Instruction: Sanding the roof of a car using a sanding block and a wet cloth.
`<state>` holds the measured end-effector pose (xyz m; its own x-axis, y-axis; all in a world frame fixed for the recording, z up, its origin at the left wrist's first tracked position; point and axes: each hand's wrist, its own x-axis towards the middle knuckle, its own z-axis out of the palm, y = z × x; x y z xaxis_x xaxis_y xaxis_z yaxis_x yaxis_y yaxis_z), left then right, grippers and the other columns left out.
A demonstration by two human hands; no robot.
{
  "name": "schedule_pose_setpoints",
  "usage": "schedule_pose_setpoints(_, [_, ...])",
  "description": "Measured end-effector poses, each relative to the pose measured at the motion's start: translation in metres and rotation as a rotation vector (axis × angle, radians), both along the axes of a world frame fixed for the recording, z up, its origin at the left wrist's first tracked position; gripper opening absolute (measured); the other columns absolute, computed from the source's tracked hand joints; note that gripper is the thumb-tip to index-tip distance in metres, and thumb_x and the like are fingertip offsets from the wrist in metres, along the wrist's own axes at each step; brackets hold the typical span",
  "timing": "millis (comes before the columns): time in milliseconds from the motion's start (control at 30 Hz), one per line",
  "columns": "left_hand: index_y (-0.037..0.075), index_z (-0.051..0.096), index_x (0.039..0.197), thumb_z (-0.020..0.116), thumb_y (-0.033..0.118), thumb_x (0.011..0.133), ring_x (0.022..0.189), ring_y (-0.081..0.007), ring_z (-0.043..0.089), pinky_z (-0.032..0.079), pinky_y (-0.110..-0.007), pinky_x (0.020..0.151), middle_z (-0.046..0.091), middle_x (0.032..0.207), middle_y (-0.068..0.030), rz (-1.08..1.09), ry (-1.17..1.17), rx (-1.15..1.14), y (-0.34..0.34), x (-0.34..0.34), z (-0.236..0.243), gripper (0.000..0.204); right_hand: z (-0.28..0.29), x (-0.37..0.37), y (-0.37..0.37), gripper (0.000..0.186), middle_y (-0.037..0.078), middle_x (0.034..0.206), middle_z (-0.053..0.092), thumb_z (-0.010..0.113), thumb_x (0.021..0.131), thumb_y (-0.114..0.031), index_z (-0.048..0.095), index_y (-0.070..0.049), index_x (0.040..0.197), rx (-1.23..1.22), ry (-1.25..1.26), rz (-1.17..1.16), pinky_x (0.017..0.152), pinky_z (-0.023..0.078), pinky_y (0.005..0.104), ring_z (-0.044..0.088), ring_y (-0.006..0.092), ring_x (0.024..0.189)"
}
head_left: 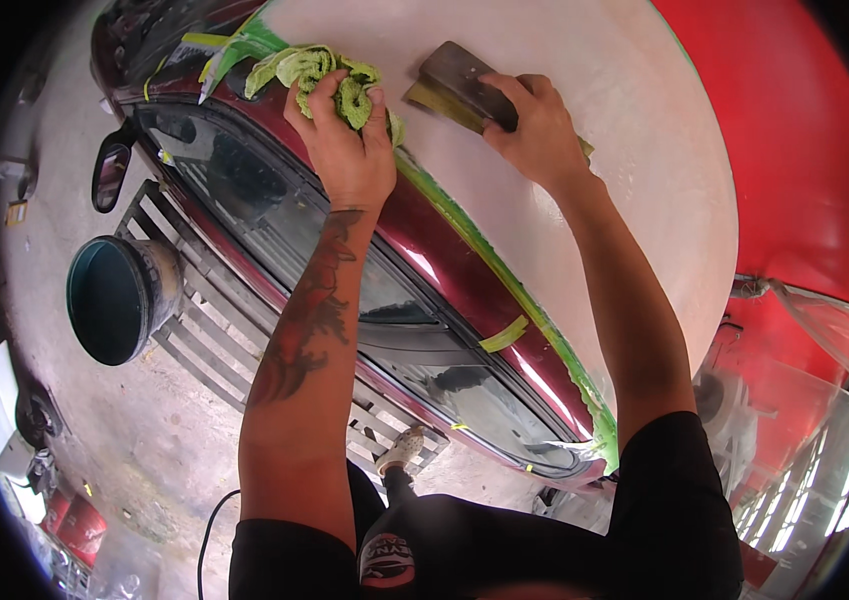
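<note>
My left hand (344,140) grips a bunched lime-green cloth (289,70) at the upper edge of a pale, matte car roof panel (654,220). My right hand (534,125) is wrapped around a dark rectangular block with an olive-toned lower layer (444,85), resting on the pale panel to the right of the cloth. Green masking tape (484,250) runs along the panel's left border, beside a dark red strip of bodywork (424,260) and the side windows (214,170).
A slatted platform (189,350) alongside the car holds a dark bucket (104,300); my shoe (399,445) is on it. A side mirror (114,165) juts out upper left. A bright red surface (784,130) and plastic sheeting (814,330) are at the right.
</note>
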<state>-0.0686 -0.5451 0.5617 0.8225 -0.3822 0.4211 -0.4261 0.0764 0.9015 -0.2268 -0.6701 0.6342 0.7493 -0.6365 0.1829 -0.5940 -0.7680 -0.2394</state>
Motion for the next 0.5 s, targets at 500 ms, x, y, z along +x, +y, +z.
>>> schedule_pose_setpoints(500, [0.009,0.052,0.127,0.07,0.021,0.091,0.12,-0.0469,0.048,0.042,-0.047,0.1,0.032,0.139,-0.0286,0.029,-0.029,0.029,0.001,0.002,-0.005,0.042,0.0,-0.056,0.035,0.043,0.014,0.12,0.061,0.077,0.079,-0.02,0.067,-0.019,0.121,-0.024,0.049,0.102,0.093,0.048,0.0463,0.057,0.0365,0.107])
